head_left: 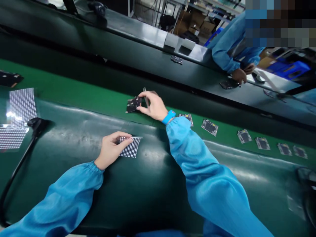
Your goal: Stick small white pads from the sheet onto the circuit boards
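My left hand [111, 148] is closed on a small sheet of white dots [130, 148], pinching its upper edge between thumb and fingers just above the dark green mat. Further out, my right hand [154, 105] grips the right edge of a black circuit board [133, 104] over the bright green strip. A thin metal tool [146, 98], which looks like tweezers, also sits in that hand, partly hidden by the fingers. A blue band circles the right wrist.
Several circuit boards [209, 127] lie along the green strip to the right. Larger dotted sheets [22, 103] and a black cable plug [38, 125] lie at left. Across the bench, a co-worker's hands [240, 75] are at another board [228, 84].
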{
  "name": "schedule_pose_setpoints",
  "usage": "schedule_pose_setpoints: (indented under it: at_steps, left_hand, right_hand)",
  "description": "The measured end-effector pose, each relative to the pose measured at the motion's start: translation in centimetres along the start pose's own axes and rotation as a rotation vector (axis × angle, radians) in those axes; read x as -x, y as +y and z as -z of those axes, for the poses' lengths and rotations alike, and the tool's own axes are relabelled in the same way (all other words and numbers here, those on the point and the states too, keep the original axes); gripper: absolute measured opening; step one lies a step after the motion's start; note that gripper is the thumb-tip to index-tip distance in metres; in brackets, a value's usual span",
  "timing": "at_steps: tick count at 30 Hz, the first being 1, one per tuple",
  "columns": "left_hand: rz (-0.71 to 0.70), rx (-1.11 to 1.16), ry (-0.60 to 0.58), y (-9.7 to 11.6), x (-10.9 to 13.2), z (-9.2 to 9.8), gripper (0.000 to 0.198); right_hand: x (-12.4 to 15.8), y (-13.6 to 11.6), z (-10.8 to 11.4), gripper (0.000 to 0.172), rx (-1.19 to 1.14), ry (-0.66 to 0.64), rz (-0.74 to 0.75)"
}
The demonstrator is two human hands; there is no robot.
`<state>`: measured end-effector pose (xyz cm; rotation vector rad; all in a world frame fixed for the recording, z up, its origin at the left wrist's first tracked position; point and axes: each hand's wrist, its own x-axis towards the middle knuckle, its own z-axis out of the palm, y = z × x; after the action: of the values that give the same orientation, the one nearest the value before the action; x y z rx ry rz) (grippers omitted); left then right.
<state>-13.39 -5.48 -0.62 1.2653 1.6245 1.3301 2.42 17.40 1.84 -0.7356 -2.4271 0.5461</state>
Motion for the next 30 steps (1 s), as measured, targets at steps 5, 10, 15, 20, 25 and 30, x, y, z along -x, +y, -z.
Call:
schedule_pose_setpoints:
  at_steps: [5,10,15,20,25,30]
  left_hand:
    - [0.004,0.032,-0.052,0.2,-0.5,-0.8,0.015]
    - [-0.009,0.065,-0.072,1.0,-1.3,-2.1,0.015]
    - [-0.013,0.061,-0.078,0.9,-2.1,-3.7,0.012]
    - [-0.058,0.064,-0.078,0.4,-2.7,-5.3,0.009]
    - [-0.062,0.068,-0.108,-0.1,-2.7,-5.8,0.008]
    - [-0.064,0.072,-0.144,0.1,-2.6,-5.5,0.008]
  right_hand:
    - [0.4,-1.4,1.7,0.048,-0.102,0.011,0.002]
    - [3.7,-4.1,0.6,0.038,-0.662,0.018,-0.185]
    - [8.1,-6.2,2.3,0.032,-0.962,0.108,-0.432]
    - [9.8,-6.8,2.4,0.035,-1.110,0.192,-0.562]
    - [10.0,-7.0,2.8,0.036,-1.143,0.122,-0.621]
    - [10.0,-7.0,3.4,0.030,-1.055,0.067,-0.618]
